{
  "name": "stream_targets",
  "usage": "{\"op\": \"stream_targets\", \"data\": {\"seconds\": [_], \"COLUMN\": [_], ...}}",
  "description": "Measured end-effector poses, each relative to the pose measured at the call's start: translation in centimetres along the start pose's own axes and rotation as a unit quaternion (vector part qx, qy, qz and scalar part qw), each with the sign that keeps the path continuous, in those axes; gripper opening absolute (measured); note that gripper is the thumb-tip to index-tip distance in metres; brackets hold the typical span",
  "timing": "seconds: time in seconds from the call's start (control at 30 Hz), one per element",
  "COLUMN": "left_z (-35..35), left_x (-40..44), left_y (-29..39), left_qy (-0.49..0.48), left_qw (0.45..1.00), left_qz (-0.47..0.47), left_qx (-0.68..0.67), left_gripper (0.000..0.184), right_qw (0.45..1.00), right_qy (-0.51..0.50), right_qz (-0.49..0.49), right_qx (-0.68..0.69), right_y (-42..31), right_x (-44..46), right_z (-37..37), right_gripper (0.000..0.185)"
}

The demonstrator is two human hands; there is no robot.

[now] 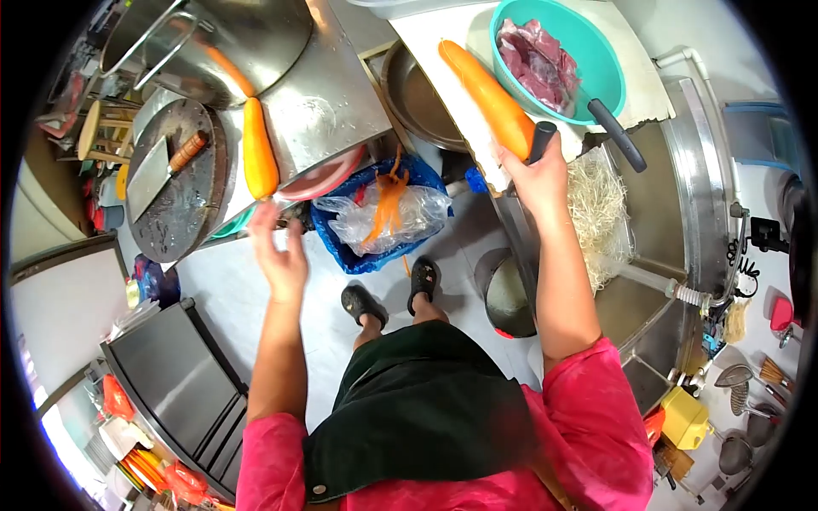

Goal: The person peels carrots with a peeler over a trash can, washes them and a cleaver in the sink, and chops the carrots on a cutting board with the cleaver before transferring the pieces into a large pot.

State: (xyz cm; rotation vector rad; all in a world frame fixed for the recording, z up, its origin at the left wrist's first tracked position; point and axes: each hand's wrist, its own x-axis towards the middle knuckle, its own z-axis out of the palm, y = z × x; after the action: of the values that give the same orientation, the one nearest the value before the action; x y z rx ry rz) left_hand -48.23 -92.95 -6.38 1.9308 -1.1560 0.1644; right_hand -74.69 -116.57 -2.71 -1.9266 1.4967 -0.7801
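My left hand is held over the floor with its fingers apart, just below the near end of a peeled orange carrot. That carrot lies on the steel counter and touches nothing of my hand that I can make out. My right hand is closed round a black-handled tool; its working end is hidden. Beside that hand, a larger carrot lies on a white board, its near end against my fingers. A turquoise bowl with raw meat stands on the same board.
A cleaver rests on a round chopping block by a big steel pot. Below hangs a blue-lined bin with orange peelings. Pale shreds lie in the steel sink. A bucket stands on the floor.
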Motion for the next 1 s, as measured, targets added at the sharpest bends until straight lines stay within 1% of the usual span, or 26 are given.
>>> {"op": "stream_targets", "data": {"seconds": [0.03, 0.07, 0.13, 0.2, 0.27, 0.3, 0.33, 0.37, 0.4, 0.43, 0.47, 0.53, 0.57, 0.6, 0.63, 0.67, 0.7, 0.73, 0.77, 0.8, 0.83, 0.87, 0.9, 0.93, 0.97, 1.0], "left_z": [0.1, 0.4, 1.4, 2.7, 4.6, 5.6, 6.2, 6.4, 6.8, 7.9, 8.3, 10.6, 12.4, 14.7, 16.6, 17.7, 17.9, 17.5, 16.9, 17.1, 17.2, 17.4, 17.9, 17.7, 17.2, 16.9], "left_x": [-0.9, -1.8, -4.1, -6.5, -9.8, -11.7, -12.7, -13.0, -13.5, -15.3, -15.8, -16.7, -17.3, -18.1, -18.8, -18.7, -17.6, -16.6, -15.5, -15.9, -16.5, -17.0, -17.4, -17.6, -17.5, -17.3], "left_y": [0.7, 1.1, 1.0, -0.6, -4.9, -7.3, -9.3, -10.4, -11.3, -13.5, -14.2, -14.6, -14.8, -15.0, -15.6, -16.2, -16.3, -15.9, -14.2, -14.1, -14.1, -13.9, -13.4, -13.3, -13.1, -13.1], "left_qy": [-0.051, -0.103, -0.186, -0.260, -0.310, -0.337, -0.360, -0.343, -0.315, -0.294, -0.294, -0.336, -0.332, -0.241, -0.147, -0.146, -0.238, -0.330, -0.292, -0.293, -0.241, -0.184, -0.128, -0.128, -0.139, -0.146], "left_qw": [0.996, 0.985, 0.955, 0.925, 0.913, 0.884, 0.850, 0.773, 0.670, 0.651, 0.648, 0.699, 0.698, 0.774, 0.836, 0.833, 0.855, 0.861, 0.896, 0.894, 0.890, 0.867, 0.807, 0.808, 0.735, 0.652], "left_qz": [-0.031, -0.062, -0.146, -0.183, -0.188, -0.261, -0.332, -0.484, -0.622, -0.638, -0.640, -0.575, -0.579, -0.535, -0.485, -0.491, -0.441, -0.383, -0.334, -0.339, -0.359, -0.368, -0.386, -0.387, -0.440, -0.488], "left_qx": [-0.064, -0.128, -0.178, -0.210, -0.185, -0.190, -0.193, -0.226, -0.254, -0.287, -0.288, -0.259, -0.259, -0.238, -0.212, -0.209, -0.131, -0.052, -0.008, -0.005, -0.143, -0.279, -0.428, -0.426, -0.497, -0.561], "left_gripper": [0.024, 0.020, 0.017, 0.018, 0.018, 0.020, 0.021, 0.025, 0.028, 0.032, 0.032, 0.040, 0.040, 0.041, 0.042, 0.042, 0.033, 0.025, 0.022, 0.022, 0.021, 0.020, 0.015, 0.015, 0.014, 0.014], "right_qw": [1.000, 0.998, 0.990, 0.983, 0.967, 0.970, 0.979, 0.978, 0.978, 0.967, 0.972, 0.962, 0.955, 0.948, 0.948, 0.939, 0.939, 0.939, 0.938, 0.961, 0.979, 0.978, 0.982, 0.985, 0.994, 0.993], "right_qy": [0.004, 0.006, -0.011, -0.003, -0.017, -0.029, -0.020, -0.023, -0.027, -0.037, -0.040, -0.052, -0.062, -0.069, -0.072, -0.086, -0.085, -0.082, -0.084, -0.093, -0.100, -0.102, -0.102, -0.101, -0.089, -0.091], "right_qz": [-0.002, 0.001, -0.017, -0.003, -0.015, -0.010, -0.030, -0.012, 0.005, 0.041, 0.048, 0.091, 0.095, 0.102, 0.089, 0.101, 0.099, 0.099, 0.107, 0.087, 0.065, 0.068, 0.070, 0.072, 0.014, 0.014], "right_qx": [0.005, 0.054, 0.138, 0.185, 0.253, 0.239, 0.202, 0.207, 0.208, 0.247, 0.228, 0.254, 0.273, 0.292, 0.296, 0.317, 0.318, 0.319, 0.319, 0.244, 0.168, 0.168, 0.144, 0.119, 0.066, 0.068], "right_y": [-0.4, -0.9, -0.8, -1.1, -2.8, -2.4, -2.8, -2.5, -1.6, -0.5, 0.4, 3.4, 4.5, 5.7, 7.1, 7.8, 8.8, 9.9, 11.1, 12.1, 13.0, 13.6, 14.0, 14.2, 14.3, 14.6], "right_x": [-0.3, -0.8, -2.1, -5.2, -9.3, -11.5, -13.5, -15.5, -17.4, -19.1, -20.6, -22.9, -23.3, -23.8, -24.1, -24.0, -23.9, -23.7, -23.5, -23.1, -22.9, -22.7, -22.6, -22.5, -22.4, -22.3], "right_z": [0.0, 0.0, -0.2, -0.2, -0.4, -0.1, 0.2, 0.9, 1.9, 3.3, 4.6, 8.4, 10.4, 12.4, 14.4, 16.0, 17.7, 19.2, 20.3, 21.4, 22.2, 23.0, 23.8, 24.4, 24.7, 25.2], "right_gripper": [0.055, 0.052, 0.048, 0.051, 0.056, 0.061, 0.059, 0.058, 0.058, 0.058, 0.057, 0.058, 0.059, 0.059, 0.060, 0.058, 0.059, 0.060, 0.060, 0.062, 0.063, 0.063, 0.065, 0.066, 0.066, 0.066]}}
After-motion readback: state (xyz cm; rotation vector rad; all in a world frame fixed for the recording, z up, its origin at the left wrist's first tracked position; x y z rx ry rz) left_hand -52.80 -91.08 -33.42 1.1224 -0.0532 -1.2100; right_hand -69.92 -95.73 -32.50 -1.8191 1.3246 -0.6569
